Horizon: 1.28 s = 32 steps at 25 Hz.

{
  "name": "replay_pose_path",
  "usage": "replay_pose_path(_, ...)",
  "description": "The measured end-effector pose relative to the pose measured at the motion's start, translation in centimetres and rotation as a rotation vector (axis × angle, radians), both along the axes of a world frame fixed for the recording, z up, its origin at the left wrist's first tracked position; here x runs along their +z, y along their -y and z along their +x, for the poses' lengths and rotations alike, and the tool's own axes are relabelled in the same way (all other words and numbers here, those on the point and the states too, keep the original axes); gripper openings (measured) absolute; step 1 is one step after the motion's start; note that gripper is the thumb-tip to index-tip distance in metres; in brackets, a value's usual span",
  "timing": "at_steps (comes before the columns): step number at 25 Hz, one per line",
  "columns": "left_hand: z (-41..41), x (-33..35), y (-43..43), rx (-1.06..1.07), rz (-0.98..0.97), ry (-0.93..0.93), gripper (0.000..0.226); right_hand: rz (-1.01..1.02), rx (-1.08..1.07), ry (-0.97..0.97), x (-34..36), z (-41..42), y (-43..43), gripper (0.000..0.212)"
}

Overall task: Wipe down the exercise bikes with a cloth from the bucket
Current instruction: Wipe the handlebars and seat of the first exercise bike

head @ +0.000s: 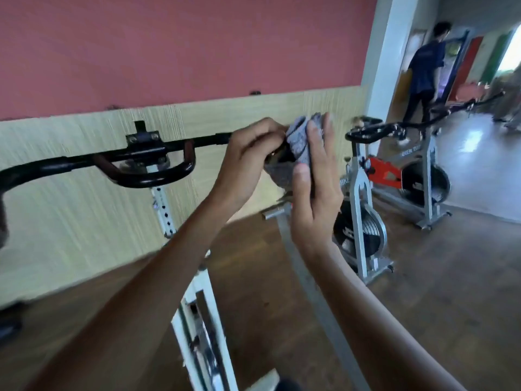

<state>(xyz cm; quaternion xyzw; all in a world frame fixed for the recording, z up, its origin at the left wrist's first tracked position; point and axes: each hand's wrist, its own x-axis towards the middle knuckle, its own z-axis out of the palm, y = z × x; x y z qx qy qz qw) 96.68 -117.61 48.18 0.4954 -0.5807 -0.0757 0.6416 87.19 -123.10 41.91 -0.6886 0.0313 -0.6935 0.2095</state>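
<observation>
The left hand (248, 153) is curling round the end of the bar (158, 153) while the right hand (315, 190) is pinching the cloth (301, 138) there; wrapping it fully round looks wisest.

Black tubular handlebar (158, 176) stretched across left and centre frame, grey knitted cloth (301, 142) held at its right end between left hand (248, 162) and right hand (313, 193), silver-framed exercise bike (359, 198) set behind at right, red-and-silver exercise bike (386, 173) behind that, dark-clothed person (423, 60) beyond, upper right.
</observation>
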Motion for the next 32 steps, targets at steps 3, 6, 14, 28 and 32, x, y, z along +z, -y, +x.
replay_pose_path(3,1.3,-1.4,1.1,-0.028,-0.144,0.096,0.021,-0.123,0.033,0.215,-1.3,1.7,2.4,0.042)
replay_pose_path(6,1.9,-2.0,1.5,-0.032,-0.208,0.191,0.024,-0.251,-0.022,0.347,-1.0,2.9,4.4,0.039)
replay_pose_path(14,2.4,-3.3,1.6,-0.16,-0.352,0.238,0.029,-0.457,-0.08,0.589,0.3,7.1,5.6,0.039)
replay_pose_path(28,7.8,-8.2,6.5,-0.188,-0.395,0.155,0.041,-0.685,-0.293,0.842,-2.7,14.9,11.6,0.036)
replay_pose_path(32,10.3,-9.3,7.8,-0.115,-0.315,0.209,0.043,-0.703,-0.285,0.863,-3.8,17.2,13.2,0.038)
